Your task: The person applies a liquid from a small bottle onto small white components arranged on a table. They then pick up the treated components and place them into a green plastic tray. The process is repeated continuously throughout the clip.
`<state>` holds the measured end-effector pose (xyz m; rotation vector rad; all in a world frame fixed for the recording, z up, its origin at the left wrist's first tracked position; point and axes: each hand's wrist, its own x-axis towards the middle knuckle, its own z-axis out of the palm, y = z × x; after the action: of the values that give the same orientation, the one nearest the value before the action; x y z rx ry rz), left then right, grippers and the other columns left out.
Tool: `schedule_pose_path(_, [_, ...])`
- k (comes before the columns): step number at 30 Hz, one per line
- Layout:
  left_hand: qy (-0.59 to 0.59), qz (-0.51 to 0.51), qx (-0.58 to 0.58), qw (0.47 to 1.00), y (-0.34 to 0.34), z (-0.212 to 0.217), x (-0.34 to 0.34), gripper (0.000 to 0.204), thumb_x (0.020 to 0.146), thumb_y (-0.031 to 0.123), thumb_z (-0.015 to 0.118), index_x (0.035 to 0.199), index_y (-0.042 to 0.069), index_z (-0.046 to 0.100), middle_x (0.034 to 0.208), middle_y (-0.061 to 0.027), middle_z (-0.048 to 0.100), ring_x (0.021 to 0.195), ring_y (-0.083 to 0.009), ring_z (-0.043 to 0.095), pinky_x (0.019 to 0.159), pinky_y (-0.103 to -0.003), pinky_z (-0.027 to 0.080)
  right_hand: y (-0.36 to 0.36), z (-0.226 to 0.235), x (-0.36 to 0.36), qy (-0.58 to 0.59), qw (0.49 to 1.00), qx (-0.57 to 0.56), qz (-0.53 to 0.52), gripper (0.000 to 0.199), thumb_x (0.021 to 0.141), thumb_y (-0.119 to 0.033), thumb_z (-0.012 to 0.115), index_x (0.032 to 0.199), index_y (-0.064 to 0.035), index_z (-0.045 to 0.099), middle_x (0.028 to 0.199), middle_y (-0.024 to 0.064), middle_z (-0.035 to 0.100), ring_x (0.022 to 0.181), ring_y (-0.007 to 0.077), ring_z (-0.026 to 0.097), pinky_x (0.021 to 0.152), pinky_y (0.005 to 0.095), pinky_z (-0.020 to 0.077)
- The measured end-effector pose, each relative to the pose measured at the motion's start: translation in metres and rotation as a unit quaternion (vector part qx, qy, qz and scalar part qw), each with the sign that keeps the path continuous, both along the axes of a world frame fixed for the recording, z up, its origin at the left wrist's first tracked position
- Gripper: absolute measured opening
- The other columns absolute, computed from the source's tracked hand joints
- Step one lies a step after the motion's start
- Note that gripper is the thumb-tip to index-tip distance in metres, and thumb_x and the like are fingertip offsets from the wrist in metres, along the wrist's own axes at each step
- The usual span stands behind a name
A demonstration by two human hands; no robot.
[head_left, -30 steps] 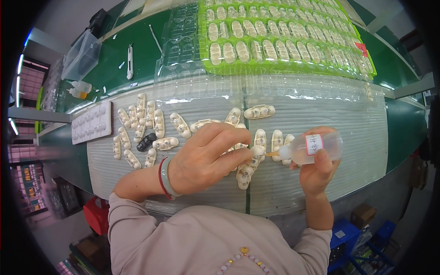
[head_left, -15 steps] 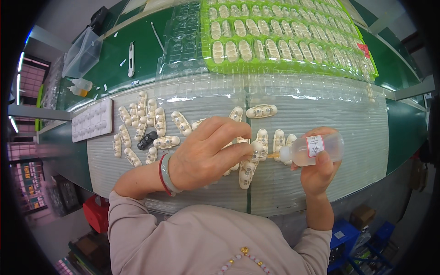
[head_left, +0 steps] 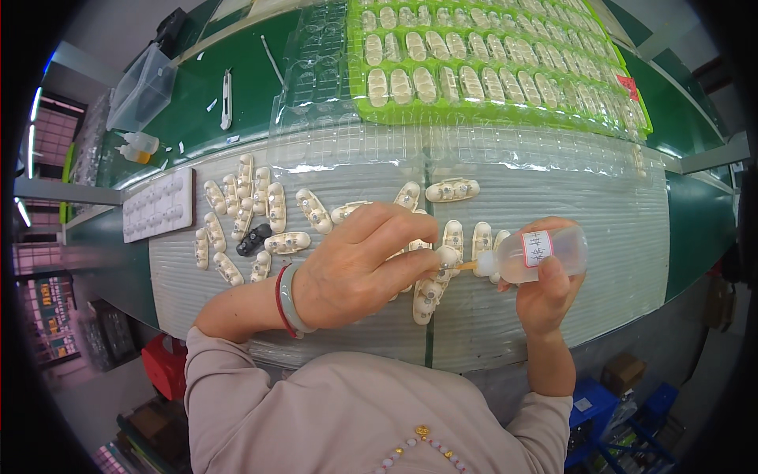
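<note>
My right hand (head_left: 545, 296) is wrapped round a translucent squeeze bottle (head_left: 564, 251) with a white cap and a red-bordered label. The bottle lies tilted to the left. Its thin amber nozzle (head_left: 467, 266) reaches a cream plastic piece with a rounded end (head_left: 448, 256). My left hand (head_left: 359, 268) is closed, thumb and fingertips pinching that piece; part of it is hidden. Below the fingertips lies another cream oblong piece (head_left: 426, 300) with metal dots. More such pieces (head_left: 452, 235) lie just beyond and to the right, some partly covered by my left hand.
Several cream pieces (head_left: 276, 207) and a black one (head_left: 253, 240) lie to the left on the ribbed mat (head_left: 553, 182). A white tray (head_left: 158, 207), small bottles (head_left: 140, 144), a cutter knife (head_left: 227, 99) and a clear bin (head_left: 142, 88) stand farther left. A green tray (head_left: 505, 114) of filled clear blisters lies at the back.
The bottle has shifted slightly left and its label has turned a little. My left hand has moved a touch to the right, still pinching the cream piece.
</note>
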<state>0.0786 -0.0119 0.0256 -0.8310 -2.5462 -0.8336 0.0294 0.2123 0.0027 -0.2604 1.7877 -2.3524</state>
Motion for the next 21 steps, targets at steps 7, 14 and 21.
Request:
schedule_pose_path(7, [-0.012,0.01,0.005,1.0,-0.0007,-0.0001,-0.0006,0.024,0.062,0.001,0.071,0.084,0.004,0.063,0.099,-0.009,0.054,0.088,-0.0259,0.052,0.074,-0.033,0.046,0.0022,0.0009,-0.0005,-0.006,1.0,-0.021,0.004,0.033,0.074,-0.019,0.057,0.098,0.0032,0.048,0.084,0.0148,0.057,0.063,0.0181,0.06,0.043,0.0288,0.052])
schedule_pose_path(14, [-0.025,0.023,0.015,0.999,-0.0018,-0.0021,-0.0024,0.023,0.063,-0.001,0.071,0.083,0.004,0.062,0.098,-0.0085,0.053,0.087,-0.0261,0.051,0.073,-0.034,0.045,0.0021,-0.0015,0.0012,0.006,0.999,-0.027,0.028,0.036,0.074,-0.02,0.059,0.098,0.0036,0.047,0.084,0.0143,0.057,0.063,0.0171,0.059,0.044,0.0288,0.0519])
schedule_pose_path(21, [0.002,0.004,0.007,1.0,-0.0047,-0.0042,-0.0046,0.018,0.067,0.005,0.065,0.082,0.002,0.057,0.098,-0.0093,0.052,0.085,-0.0255,0.052,0.072,-0.034,0.044,-0.0029,-0.0059,0.0041,0.024,0.999,0.035,0.032,0.048,0.075,-0.039,0.062,0.096,0.0017,0.047,0.084,0.0129,0.053,0.059,0.0181,0.059,0.036,0.027,0.048])
